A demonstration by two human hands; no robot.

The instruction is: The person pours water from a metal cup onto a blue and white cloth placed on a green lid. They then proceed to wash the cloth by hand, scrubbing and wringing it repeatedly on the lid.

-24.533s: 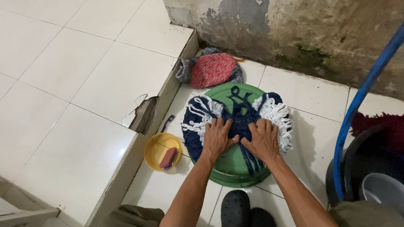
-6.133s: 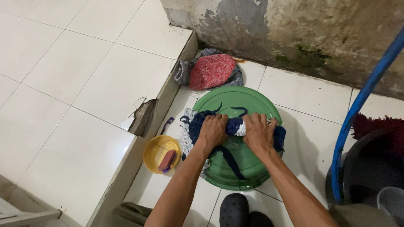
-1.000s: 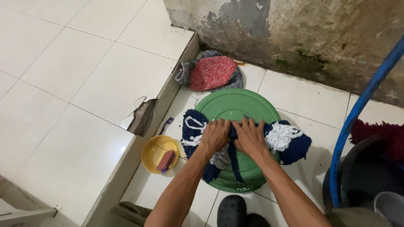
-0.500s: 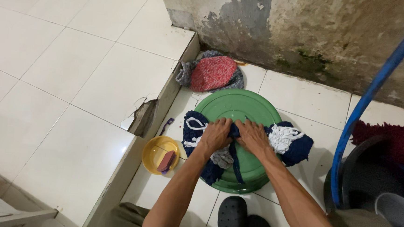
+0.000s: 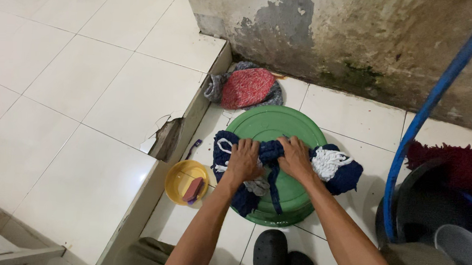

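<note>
Navy-and-white fringed cloth [image 5: 329, 166] lies bunched across the upturned green basin [image 5: 272, 124], long axis running left-right. Both hands sit on its middle: left hand [image 5: 243, 161] curled down gripping the left half, right hand [image 5: 295, 158] fingers closed over the centre bunch. More cloth sticks out past the right hand, so that end is nearer the right hand. Yellow soap dish [image 5: 181, 179] sits left of the basin.
</note>
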